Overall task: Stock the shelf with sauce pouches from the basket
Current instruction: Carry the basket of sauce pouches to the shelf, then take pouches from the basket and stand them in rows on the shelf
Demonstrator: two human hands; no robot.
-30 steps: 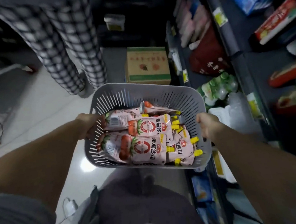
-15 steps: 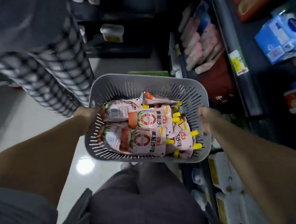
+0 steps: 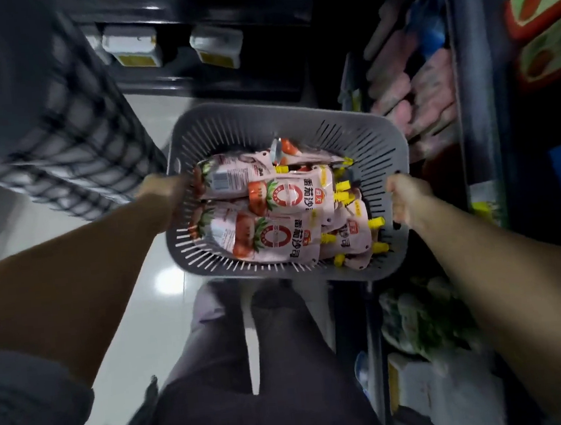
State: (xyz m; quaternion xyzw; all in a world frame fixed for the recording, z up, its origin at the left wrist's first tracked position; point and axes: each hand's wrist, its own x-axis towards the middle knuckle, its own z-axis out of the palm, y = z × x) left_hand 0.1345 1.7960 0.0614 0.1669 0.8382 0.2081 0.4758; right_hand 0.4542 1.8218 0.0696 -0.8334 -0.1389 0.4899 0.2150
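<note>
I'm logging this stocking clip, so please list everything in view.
basket: one, grey, held mid-frame
pouches: several, pink with yellow caps, piled in basket
shelf: one, dark, right side
pink packs: several, pink, on shelf, upper right
tubs: two, white, top, ahead
checked trousers: one pair, black-white, upper left
floor: one, pale, under basket
left hand: one, grips basket's left rim
right hand: one, grips basket's right rim

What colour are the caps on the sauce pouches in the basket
Yellow. The caps on the sauce pouches show best in the head view, toward the right side of the grey basket.
</note>
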